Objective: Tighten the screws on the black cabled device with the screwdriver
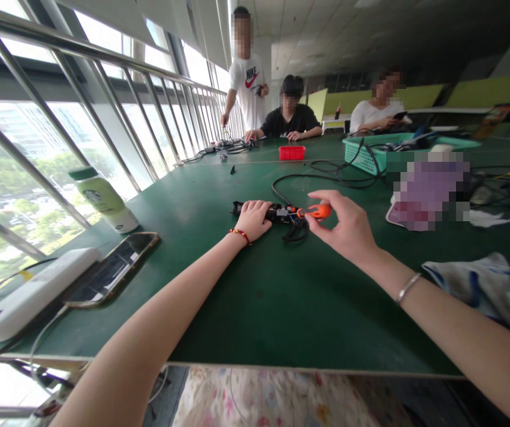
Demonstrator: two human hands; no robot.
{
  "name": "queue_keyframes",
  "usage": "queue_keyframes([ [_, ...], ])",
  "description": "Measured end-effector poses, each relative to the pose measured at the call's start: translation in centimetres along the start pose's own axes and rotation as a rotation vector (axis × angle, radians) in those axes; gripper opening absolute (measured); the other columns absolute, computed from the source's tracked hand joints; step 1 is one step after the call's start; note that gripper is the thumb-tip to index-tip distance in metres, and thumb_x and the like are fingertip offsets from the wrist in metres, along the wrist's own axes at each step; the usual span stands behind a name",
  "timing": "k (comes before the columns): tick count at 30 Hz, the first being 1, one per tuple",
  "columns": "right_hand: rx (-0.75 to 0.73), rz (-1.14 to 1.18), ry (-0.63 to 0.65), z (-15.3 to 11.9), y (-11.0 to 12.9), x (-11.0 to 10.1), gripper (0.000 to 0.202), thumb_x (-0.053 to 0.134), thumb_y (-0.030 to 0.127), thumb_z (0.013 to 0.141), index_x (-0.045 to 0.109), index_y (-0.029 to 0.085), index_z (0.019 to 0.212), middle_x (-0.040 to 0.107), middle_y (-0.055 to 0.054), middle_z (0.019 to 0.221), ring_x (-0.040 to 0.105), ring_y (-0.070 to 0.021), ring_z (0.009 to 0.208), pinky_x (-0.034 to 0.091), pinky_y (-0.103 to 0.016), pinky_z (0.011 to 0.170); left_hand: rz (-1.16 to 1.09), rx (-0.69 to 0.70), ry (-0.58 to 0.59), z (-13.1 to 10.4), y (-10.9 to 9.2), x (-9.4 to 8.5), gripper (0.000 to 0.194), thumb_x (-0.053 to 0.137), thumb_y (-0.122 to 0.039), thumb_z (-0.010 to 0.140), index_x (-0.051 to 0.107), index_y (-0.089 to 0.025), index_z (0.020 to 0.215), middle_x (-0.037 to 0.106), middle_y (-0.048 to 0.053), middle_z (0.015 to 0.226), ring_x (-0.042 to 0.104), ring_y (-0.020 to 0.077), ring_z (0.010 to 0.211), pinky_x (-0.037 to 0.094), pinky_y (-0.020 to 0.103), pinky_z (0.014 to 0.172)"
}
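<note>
In the head view my left hand (254, 220) is closed over a black elongated device (277, 213) lying on the green table. Bare wires and inner parts show at the device's right end. My right hand (348, 225) is curled around the handle end of an orange and grey screwdriver (319, 211), its thumb close against the handle. The screwdriver lies nearly level and points left at the device's exposed end; whether its tip sits in a screw is too small to tell. A black cable (297, 236) loops beside the device.
A green-capped bottle (104, 198), a phone (115, 270) and a white power strip (37, 293) stand left. A red tray (292, 153), a teal basket (359, 155), a purple-screened phone (430, 190) and a cloth (481, 284) lie beyond and right. Three people are across the table.
</note>
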State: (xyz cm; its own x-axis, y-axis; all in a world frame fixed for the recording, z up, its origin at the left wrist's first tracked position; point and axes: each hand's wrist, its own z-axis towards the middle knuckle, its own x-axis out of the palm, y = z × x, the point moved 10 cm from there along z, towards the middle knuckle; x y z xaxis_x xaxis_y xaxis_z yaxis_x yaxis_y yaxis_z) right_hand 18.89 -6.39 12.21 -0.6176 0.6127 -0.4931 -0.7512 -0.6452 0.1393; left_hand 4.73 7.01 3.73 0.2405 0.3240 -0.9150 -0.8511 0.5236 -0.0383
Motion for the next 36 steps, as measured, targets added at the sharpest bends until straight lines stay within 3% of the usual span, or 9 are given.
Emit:
queue_keyframes([
  [5, 0.038, -0.056, 0.026, -0.1, -0.4, 0.3, 0.014, 0.058, 0.033, 0.080, 0.061, 0.023, 0.089, 0.066, -0.001, 0.071, 0.062, -0.0191, 0.066, 0.048, -0.032, 0.065, -0.012, 0.003, 0.003, 0.0, -0.1, 0.0, 0.048, 0.049, -0.023, 0.078, 0.051, -0.018, 0.126, 0.056, 0.010, 0.121, 0.046, 0.0278, 0.114, 0.031, 0.045, 0.105],
  [12, -0.007, 0.033, -0.001, 0.0, 0.1, -0.1, 0.034, 0.055, 0.022, 0.079, 0.055, 0.019, 0.112, 0.067, -0.008, 0.100, 0.064, -0.0218, 0.084, 0.050, -0.034, 0.073, 0.020, 0.000, 0.009, 0.0, -0.1, 0.0, 0.049, 0.048, -0.024, 0.078, 0.051, -0.016, 0.126, 0.056, 0.010, 0.123, 0.046, 0.0274, 0.115, 0.030, 0.042, 0.107],
  [18, 0.030, -0.058, 0.017, -0.1, -0.3, 0.2, 0.016, 0.058, 0.034, 0.080, 0.061, 0.023, 0.091, 0.064, -0.001, 0.070, 0.061, -0.0191, 0.065, 0.048, -0.031, 0.064, -0.007, -0.004, 0.008, 0.0, -0.2, -0.1, 0.049, 0.049, -0.023, 0.078, 0.051, -0.019, 0.126, 0.057, 0.010, 0.120, 0.046, 0.0274, 0.114, 0.031, 0.044, 0.105],
  [24, 0.012, 0.013, -0.014, -0.1, -0.2, -0.1, 0.034, 0.055, 0.024, 0.079, 0.054, 0.021, 0.112, 0.067, -0.006, 0.095, 0.064, -0.0205, 0.078, 0.049, -0.032, 0.070, 0.009, -0.007, 0.008, 0.0, -0.1, 0.0, 0.049, 0.048, -0.024, 0.078, 0.051, -0.017, 0.126, 0.056, 0.010, 0.122, 0.046, 0.0276, 0.115, 0.030, 0.043, 0.106],
  [26, -0.008, 0.015, -0.012, -0.1, 0.1, -0.1, 0.035, 0.055, 0.024, 0.079, 0.054, 0.020, 0.113, 0.067, -0.007, 0.096, 0.063, -0.0203, 0.079, 0.049, -0.032, 0.071, 0.015, -0.007, 0.009, 0.0, -0.1, 0.0, 0.049, 0.048, -0.024, 0.078, 0.051, -0.016, 0.127, 0.057, 0.009, 0.122, 0.046, 0.0274, 0.115, 0.030, 0.042, 0.106],
  [31, 0.035, -0.069, 0.069, -0.2, -0.4, 0.7, 0.016, 0.056, 0.035, 0.082, 0.063, 0.022, 0.087, 0.065, -0.001, 0.068, 0.059, -0.0172, 0.062, 0.043, -0.028, 0.059, 0.006, -0.006, 0.014, 0.0, -0.2, -0.1, 0.049, 0.048, -0.023, 0.078, 0.051, -0.016, 0.127, 0.056, 0.010, 0.122, 0.046, 0.0275, 0.115, 0.030, 0.042, 0.106],
  [36, 0.051, -0.090, 0.105, -0.2, -0.6, 1.0, 0.019, 0.053, 0.036, 0.083, 0.064, 0.023, 0.075, 0.064, 0.000, 0.062, 0.058, -0.0155, 0.056, 0.038, -0.025, 0.053, 0.008, -0.003, 0.011, 0.0, -0.1, -0.1, 0.048, 0.048, -0.024, 0.079, 0.051, -0.017, 0.127, 0.056, 0.010, 0.122, 0.046, 0.0275, 0.115, 0.031, 0.042, 0.106],
])
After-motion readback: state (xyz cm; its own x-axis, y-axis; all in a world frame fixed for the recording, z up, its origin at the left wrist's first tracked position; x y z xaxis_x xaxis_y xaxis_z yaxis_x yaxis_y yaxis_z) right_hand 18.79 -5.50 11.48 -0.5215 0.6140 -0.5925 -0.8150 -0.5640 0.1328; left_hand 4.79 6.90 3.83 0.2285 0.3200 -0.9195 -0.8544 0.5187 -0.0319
